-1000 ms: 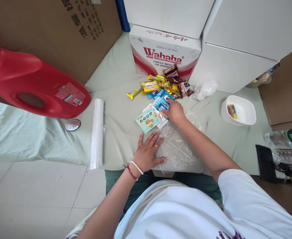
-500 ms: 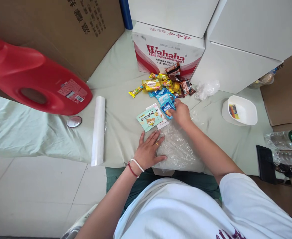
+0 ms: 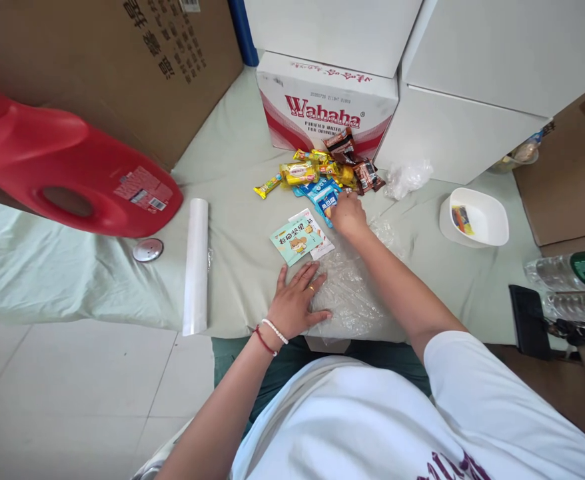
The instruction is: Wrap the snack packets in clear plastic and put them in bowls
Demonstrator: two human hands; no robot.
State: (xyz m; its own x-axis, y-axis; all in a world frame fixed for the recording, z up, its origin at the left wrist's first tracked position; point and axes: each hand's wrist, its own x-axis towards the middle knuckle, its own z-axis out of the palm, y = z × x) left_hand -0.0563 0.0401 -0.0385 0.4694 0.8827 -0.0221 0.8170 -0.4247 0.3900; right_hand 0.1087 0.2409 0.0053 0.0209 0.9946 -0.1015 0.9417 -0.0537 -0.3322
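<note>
My left hand (image 3: 297, 299) lies flat with its fingers spread, on the cloth and the edge of a crumpled sheet of clear plastic film (image 3: 355, 293). Just beyond its fingertips are a green snack packet (image 3: 292, 243) and a white packet (image 3: 324, 249) partly under it. My right hand (image 3: 348, 215) is closed on a blue snack packet (image 3: 326, 202), with its fingertips partly hidden. That packet rests against other blue packets (image 3: 324, 185) at the near side of a pile of yellow-wrapped snacks (image 3: 300, 173) and brown-wrapped snacks (image 3: 367, 177).
Behind the pile stands a Wahaba-style printed water carton (image 3: 322, 110). A white plastic roll (image 3: 196, 267), a round metal lid (image 3: 148, 250) and a red jug (image 3: 97, 167) are leftward. Rightward are crumpled plastic (image 3: 408, 179), a white bowl (image 3: 492, 217), a black phone (image 3: 530, 320) and bottles (image 3: 555, 272).
My right hand has moved away from me and slightly left, with the blue snack packet shifting towards the pile. My left hand stays in place.
</note>
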